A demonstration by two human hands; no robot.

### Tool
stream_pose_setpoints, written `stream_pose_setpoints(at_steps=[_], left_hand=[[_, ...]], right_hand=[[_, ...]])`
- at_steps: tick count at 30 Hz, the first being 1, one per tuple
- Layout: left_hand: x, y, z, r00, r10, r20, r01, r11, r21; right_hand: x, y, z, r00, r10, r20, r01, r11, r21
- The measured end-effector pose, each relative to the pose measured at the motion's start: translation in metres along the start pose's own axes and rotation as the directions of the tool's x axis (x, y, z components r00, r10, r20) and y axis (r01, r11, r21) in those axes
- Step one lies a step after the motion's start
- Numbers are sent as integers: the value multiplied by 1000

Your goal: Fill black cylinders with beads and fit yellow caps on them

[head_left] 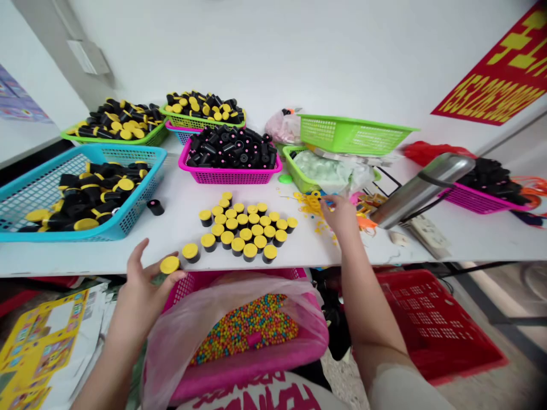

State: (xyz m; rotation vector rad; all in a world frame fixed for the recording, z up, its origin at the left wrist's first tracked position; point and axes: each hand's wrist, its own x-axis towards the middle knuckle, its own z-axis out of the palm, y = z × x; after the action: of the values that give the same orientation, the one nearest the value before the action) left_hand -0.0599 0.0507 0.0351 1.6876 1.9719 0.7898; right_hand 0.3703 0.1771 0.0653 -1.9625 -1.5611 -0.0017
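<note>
My left hand (143,282) holds a small black tube with a yellow cap (170,265) at the table's front edge, fingers curled around it. My right hand (342,215) reaches over the white table (179,228) to a scatter of small yellow rings (310,208), fingertips pinched together there. Between my hands stands a cluster of several yellow-capped black tubes (245,228). On my lap sits a pink basket (256,364) lined with a plastic bag full of tiny coloured beads (248,327).
A blue basket (141,193) of capped tubes sits left. Green baskets (145,138) of tubes and a pink basket (233,173) of black tubes stand behind. A metal flask (421,191) lies right, beside a power strip (427,232). A red crate (436,324) sits below.
</note>
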Motion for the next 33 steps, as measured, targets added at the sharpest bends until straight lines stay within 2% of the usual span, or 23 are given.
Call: stream_pose_setpoints(at_steps=[2, 4, 8, 12, 14, 17, 20, 23, 26, 28, 30, 33], left_hand=[[7, 6, 9, 997, -51, -56, 54, 997, 51], [16, 17, 17, 997, -60, -42, 62, 997, 55], [35, 39, 25, 997, -42, 58, 40, 998, 41], [47, 35, 21, 993, 49, 104, -48, 999, -10], [56, 26, 14, 998, 52, 24, -51, 998, -21], [77, 14, 1, 983, -1, -182, 35, 981, 188], [104, 12, -6, 974, -69, -214, 156, 894, 420], [128, 17, -6, 970, -134, -204, 219, 845, 488], [143, 19, -3, 968, -161, -192, 236, 840, 489], [146, 17, -3, 970, -156, -184, 228, 844, 485], [143, 16, -4, 976, -136, -172, 204, 850, 485], [129, 21, -11, 990, -65, -128, 120, 862, 493]], right_hand=[[16, 25, 5, 998, 67, 22, -65, 995, -72], [22, 37, 10, 994, 91, 54, -86, 993, -81], [24, 43, 18, 991, 110, 78, -105, 992, -65], [25, 45, 12, 985, 166, 44, -166, 986, 16], [24, 47, 4, 974, 227, 12, -227, 971, 69], [21, 50, -5, 946, 324, -8, -315, 926, 211], [17, 46, -6, 932, 363, 14, -331, 832, 444], [10, 33, -3, 936, 353, 8, -267, 695, 668], [-2, 15, -5, 953, 300, 51, -176, 405, 897], [-14, 4, -9, 969, 233, 77, -136, 250, 959], [-26, -5, -14, 983, 171, 63, -103, 237, 966], [-43, -18, -20, 997, 71, 24, -46, 319, 947]])
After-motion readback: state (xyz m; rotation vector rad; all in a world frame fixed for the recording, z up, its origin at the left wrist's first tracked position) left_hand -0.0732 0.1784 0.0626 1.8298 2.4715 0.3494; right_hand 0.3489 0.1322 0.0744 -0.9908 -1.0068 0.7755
